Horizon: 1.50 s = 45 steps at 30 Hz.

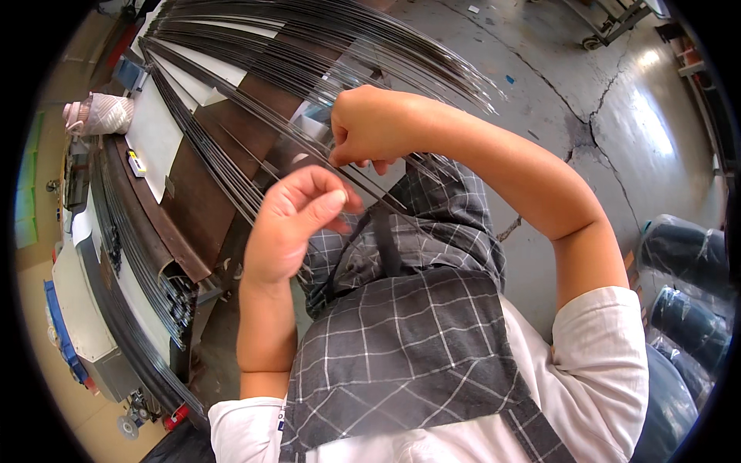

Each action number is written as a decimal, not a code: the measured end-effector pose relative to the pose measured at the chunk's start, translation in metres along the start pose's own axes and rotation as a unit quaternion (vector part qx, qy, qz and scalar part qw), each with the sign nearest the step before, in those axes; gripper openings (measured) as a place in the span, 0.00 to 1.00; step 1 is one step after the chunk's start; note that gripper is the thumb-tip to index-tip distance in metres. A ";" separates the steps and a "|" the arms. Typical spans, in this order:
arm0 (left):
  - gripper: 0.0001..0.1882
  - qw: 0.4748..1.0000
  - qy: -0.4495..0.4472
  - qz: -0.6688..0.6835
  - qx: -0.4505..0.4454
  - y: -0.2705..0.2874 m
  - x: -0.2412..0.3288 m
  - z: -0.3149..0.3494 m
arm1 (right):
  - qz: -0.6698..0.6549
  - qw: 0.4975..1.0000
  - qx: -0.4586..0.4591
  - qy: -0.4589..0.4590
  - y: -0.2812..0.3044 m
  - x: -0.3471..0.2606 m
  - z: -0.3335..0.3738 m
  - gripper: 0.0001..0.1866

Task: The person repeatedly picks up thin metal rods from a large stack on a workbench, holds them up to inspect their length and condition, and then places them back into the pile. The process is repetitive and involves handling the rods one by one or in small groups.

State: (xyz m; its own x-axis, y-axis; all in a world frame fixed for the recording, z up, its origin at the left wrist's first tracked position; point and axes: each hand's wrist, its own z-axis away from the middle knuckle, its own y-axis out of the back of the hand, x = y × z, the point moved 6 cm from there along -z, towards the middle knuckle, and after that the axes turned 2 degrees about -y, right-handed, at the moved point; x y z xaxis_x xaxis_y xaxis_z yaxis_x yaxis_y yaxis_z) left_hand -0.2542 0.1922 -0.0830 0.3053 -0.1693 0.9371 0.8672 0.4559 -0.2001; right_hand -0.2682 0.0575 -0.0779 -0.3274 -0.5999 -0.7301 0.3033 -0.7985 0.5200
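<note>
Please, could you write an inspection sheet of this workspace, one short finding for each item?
Surface: brown table, partly covered by white sheets.
Job's things: long dark rods fanned out, many ends over the floor.
Clutter: bottle and small yellow-and-white box at left.
Grips: left grip curled near rods; right grip bent over rods; hold unclear for both.
Cables: nothing clearly seen.
Surroundings: floor cracked; wheeled cart; dark plastic-wrapped bundles.
</note>
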 end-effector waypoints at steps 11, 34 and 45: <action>0.09 0.996 0.064 0.063 -0.002 -0.023 -0.022 0.011 | -0.134 0.991 -0.016 0.016 -0.003 0.000 0.005 0.08; 0.12 0.991 0.103 0.074 -0.051 -0.028 -0.023 -0.005 | -0.299 0.952 -0.040 0.044 -0.012 0.012 0.005 0.08; 0.10 0.992 0.100 0.071 -0.032 -0.028 -0.024 -0.007 | -0.313 0.948 -0.036 0.047 -0.012 0.013 0.007 0.08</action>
State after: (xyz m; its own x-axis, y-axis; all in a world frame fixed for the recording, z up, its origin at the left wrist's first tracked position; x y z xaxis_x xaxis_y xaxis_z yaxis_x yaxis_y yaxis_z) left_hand -0.2829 0.1771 -0.1017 0.4933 -0.2804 0.8234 0.8306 0.4330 -0.3501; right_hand -0.2818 0.0590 -0.0903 -0.3834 0.0004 -0.9236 0.1367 -0.9890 -0.0572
